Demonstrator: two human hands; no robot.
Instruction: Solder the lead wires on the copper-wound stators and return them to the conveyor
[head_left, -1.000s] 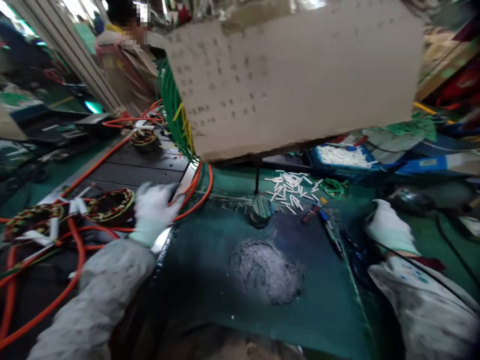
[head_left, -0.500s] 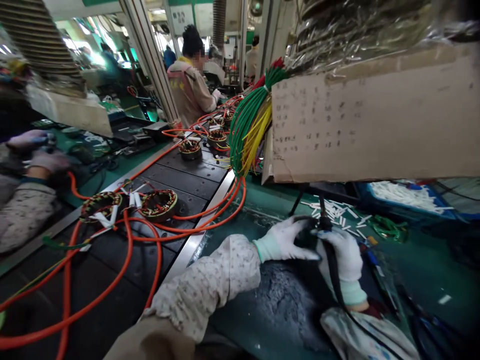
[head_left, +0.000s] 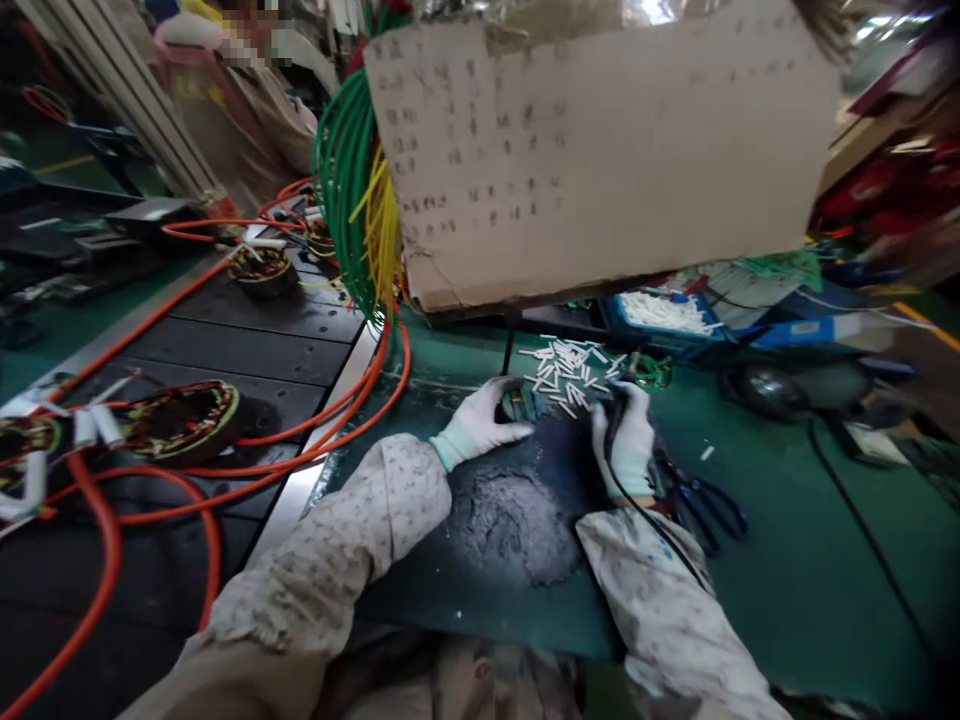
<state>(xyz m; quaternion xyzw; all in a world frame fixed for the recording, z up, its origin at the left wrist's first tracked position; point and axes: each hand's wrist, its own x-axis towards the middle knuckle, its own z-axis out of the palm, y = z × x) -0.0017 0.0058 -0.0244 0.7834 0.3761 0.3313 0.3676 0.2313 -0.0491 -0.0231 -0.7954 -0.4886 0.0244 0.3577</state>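
My left hand (head_left: 484, 422), in a white glove, curves its thumb and fingers around a dark green, roundish object (head_left: 523, 404) low over the bench. Its exact kind is too blurred to tell. My right hand (head_left: 630, 430), also gloved, is closed on what looks like a soldering iron (head_left: 634, 366), with its narrow end pointing away from me. A black cord (head_left: 611, 440) runs from this hand down along my sleeve. Between and beyond both hands lies a scatter of short white sleeves (head_left: 566, 372). A rough grey patch (head_left: 517, 525) marks the bench mat in front of me.
Wound stators (head_left: 184, 420) with thick orange cables (head_left: 300, 465) lie on the dark conveyor at left. A cardboard sheet (head_left: 600, 160) hangs ahead, beside green wires (head_left: 346, 190). Blue-handled pliers (head_left: 712, 510) lie right; a blue bin (head_left: 660, 345) holds white sleeves. A co-worker (head_left: 232, 110) sits beyond.
The view has swung right and down, so the bench shows more fully. My hands have moved apart; the right one with the iron has drawn away from the object in the left.
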